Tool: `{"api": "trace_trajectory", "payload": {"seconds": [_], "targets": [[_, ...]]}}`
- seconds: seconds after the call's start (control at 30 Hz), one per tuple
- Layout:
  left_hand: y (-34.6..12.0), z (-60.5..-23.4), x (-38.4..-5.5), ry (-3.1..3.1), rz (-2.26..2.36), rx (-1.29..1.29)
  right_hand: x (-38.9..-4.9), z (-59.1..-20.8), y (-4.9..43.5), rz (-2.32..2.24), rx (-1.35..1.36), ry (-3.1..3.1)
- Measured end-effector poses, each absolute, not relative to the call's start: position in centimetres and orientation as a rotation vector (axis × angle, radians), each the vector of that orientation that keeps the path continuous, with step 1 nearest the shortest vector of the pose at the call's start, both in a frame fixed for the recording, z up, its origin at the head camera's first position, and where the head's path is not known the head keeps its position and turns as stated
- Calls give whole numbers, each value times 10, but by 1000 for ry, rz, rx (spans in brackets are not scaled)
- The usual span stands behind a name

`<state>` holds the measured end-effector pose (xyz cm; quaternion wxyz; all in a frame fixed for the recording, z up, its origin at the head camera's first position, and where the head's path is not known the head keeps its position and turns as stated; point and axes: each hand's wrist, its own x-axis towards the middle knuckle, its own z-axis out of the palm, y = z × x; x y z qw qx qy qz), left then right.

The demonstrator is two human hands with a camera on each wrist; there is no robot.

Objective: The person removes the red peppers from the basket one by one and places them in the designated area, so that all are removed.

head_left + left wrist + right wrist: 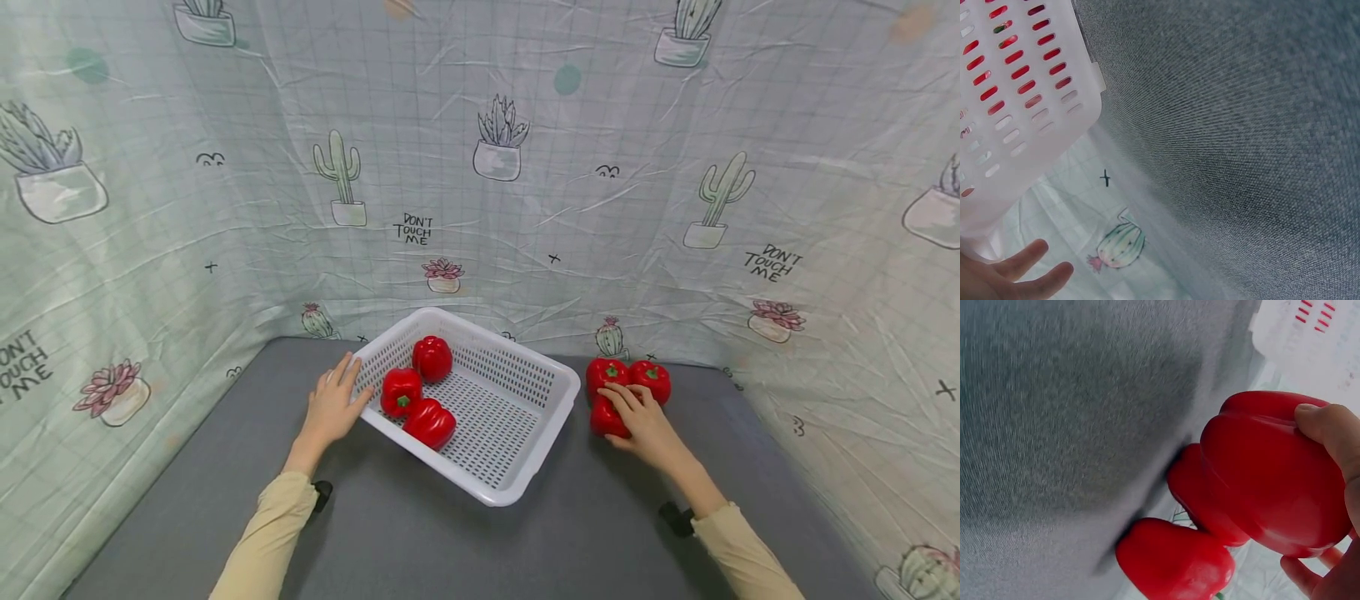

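A white perforated plastic basket (517,492) sits at an angle on the grey table. Three red bell peppers (432,358) lie in its left part. At the basket's left corner, my left hand (332,407) touches the rim with its fingers spread; the left wrist view shows two extended fingertips (1047,281) beside the basket wall. To the right of the basket, my right hand (643,427) grips a red bell pepper (1272,469), thumb on one side and fingers on the other. Just behind it are two more red bell peppers (651,381), close together.
A pale cloth (420,108) printed with potted cacti hangs behind and along both sides of the table. The grey tabletop (480,558) extends in front of the basket, between my forearms.
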<state>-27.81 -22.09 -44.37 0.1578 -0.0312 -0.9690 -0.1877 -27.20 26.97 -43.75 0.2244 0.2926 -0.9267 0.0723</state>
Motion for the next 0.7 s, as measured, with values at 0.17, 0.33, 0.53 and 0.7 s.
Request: {"api": "trace_trajectory", "payload": {"seconds": [0.17, 0.33, 0.53, 0.7], "targets": [[-222, -445, -278, -2767, -544, -91, -277, -438, 272, 198, 837, -2559], [-222, -445, -279, -2755, -548, -90, -280, -439, 273, 181, 858, -2556], [-222, -445, -279, -2754, -548, -89, -283, -441, 275, 184, 873, -2585], [-222, -445, -279, -2753, -549, -93, -284, -444, 277, 170, 880, -2650]]}}
